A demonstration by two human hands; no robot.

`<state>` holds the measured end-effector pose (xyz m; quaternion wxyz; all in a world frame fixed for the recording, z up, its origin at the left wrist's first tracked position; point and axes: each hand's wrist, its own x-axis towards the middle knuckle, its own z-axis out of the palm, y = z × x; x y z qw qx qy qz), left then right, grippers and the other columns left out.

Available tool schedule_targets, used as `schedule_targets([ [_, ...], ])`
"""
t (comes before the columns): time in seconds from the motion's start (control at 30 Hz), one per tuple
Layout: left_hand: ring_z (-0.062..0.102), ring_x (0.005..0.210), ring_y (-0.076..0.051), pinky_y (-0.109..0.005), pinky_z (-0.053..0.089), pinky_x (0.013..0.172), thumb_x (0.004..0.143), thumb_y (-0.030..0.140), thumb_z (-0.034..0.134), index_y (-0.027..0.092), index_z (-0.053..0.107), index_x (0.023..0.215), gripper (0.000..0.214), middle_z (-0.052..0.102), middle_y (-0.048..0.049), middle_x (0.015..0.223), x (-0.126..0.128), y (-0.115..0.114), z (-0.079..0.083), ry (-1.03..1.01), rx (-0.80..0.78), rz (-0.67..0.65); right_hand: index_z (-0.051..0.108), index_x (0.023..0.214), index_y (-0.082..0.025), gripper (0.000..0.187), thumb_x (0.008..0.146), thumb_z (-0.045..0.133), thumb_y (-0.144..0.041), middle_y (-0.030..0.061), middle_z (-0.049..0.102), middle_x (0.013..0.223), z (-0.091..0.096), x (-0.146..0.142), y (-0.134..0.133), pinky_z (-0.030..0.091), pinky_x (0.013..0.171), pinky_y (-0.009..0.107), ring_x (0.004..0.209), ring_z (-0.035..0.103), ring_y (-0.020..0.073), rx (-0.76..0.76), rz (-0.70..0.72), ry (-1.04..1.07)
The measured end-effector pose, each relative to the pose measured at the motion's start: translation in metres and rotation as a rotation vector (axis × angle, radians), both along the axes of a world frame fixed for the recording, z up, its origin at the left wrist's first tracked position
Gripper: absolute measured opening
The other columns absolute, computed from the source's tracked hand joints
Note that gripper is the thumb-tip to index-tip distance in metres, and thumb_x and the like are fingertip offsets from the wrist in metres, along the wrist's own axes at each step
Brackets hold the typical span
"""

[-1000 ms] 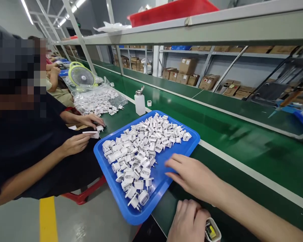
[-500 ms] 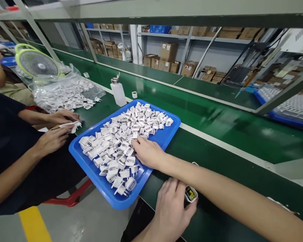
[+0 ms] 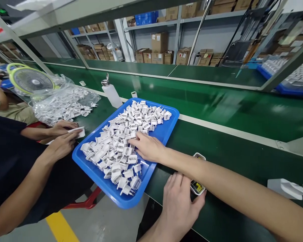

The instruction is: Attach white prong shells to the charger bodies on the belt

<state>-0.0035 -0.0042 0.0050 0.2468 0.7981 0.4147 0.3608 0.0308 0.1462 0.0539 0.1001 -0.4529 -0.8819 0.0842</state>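
The right hand (image 3: pixel 147 147) rests loosely spread on the white plug parts (image 3: pixel 123 141) in the blue tray (image 3: pixel 166 131) — pinch just one, cleanly. The left hand (image 3: pixel 178 201) is clamped on the open charger shell (image 3: pixel 198 186) — keep it steady.

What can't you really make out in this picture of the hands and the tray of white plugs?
Head view only:
- Right hand: fingertips sink among white plug parts in the blue tray; its grip on any is unclear.
- Left hand: covers most of the small white housing, forearm crossing over it.
- White object, right: blurred.
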Motion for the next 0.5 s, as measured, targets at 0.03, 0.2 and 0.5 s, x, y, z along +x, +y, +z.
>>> schedule_targets([
  [0.03, 0.070, 0.097, -0.026, -0.039, 0.058, 0.081, 0.079, 0.015, 0.076, 0.025, 0.060, 0.117, 0.043, 0.072, -0.0014, 0.108, 0.000, 0.000, 0.000, 0.002, 0.003, 0.008, 0.058, 0.126, -0.023, 0.029, 0.098, 0.058, -0.016, 0.0098, 0.056, 0.119, 0.000, 0.000, 0.000, 0.040, 0.064, 0.030, 0.100, 0.060, 0.0229, 0.003, 0.009, 0.006],
  [0.2, 0.070, 0.093, -0.026, -0.039, 0.057, 0.076, 0.078, 0.016, 0.077, 0.026, 0.060, 0.117, 0.044, 0.071, -0.0015, 0.107, 0.001, -0.001, 0.002, 0.028, 0.028, 0.022, 0.063, 0.106, -0.017, 0.010, 0.098, 0.066, -0.023, 0.0129, 0.059, 0.118, 0.010, 0.002, -0.002, 0.043, 0.073, 0.032, 0.102, 0.058, 0.0248, 0.042, 0.015, 0.034],
  [0.5, 0.064, 0.082, -0.025, -0.037, 0.051, 0.072, 0.091, 0.022, 0.068, 0.023, 0.060, 0.112, 0.022, 0.064, -0.0031, 0.089, 0.001, 0.001, -0.006, 0.041, 0.082, -0.001, 0.048, 0.111, -0.021, 0.017, 0.099, 0.060, -0.019, 0.0021, 0.065, 0.100, 0.072, 0.101, -0.085, 0.047, 0.064, 0.027, 0.079, 0.062, 0.0161, -0.031, -0.171, 0.373],
])
